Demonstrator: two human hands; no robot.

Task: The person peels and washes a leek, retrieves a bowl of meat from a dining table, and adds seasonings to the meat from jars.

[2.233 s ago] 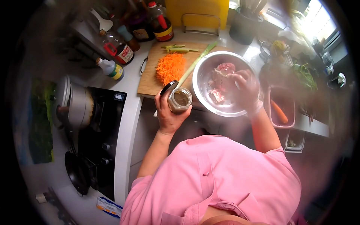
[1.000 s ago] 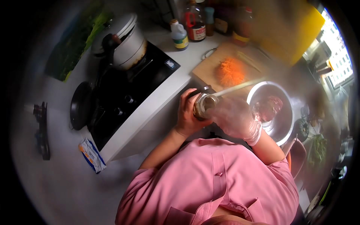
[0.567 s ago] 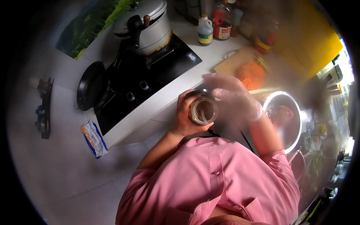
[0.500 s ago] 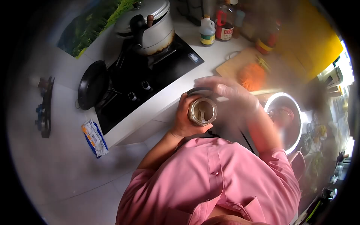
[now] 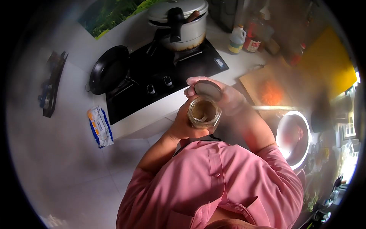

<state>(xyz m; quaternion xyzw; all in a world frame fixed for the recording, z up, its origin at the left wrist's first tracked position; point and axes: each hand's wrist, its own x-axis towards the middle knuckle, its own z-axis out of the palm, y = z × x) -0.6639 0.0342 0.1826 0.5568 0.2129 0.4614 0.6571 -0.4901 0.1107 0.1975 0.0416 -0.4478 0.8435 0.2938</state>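
Observation:
My left hand (image 5: 182,124) is wrapped round a faceted glass jar (image 5: 206,121) in front of my chest. The jar's mouth is uncovered; brownish contents and a pale spoon-like piece show inside. Beyond the jar's far rim, my right hand (image 5: 231,100) grips a round lid (image 5: 207,89) that is tilted up, its greyish face toward me. Whether the lid touches the rim I cannot tell. The right hand looks pale and shiny, as if in a thin clear glove.
Ahead is a black hob (image 5: 152,82) with a large lidded pot (image 5: 187,36) and a frying pan (image 5: 110,70). Bottles (image 5: 236,40) stand behind a cutting board (image 5: 249,82) with shredded orange food (image 5: 271,92). A metal basin (image 5: 280,143) sits right; a packet (image 5: 101,128) lies left.
My right hand has come closer to the jar, and the lid has tilted up so its flat face shows. My view has shifted, moving the hob and pot rightward in the picture.

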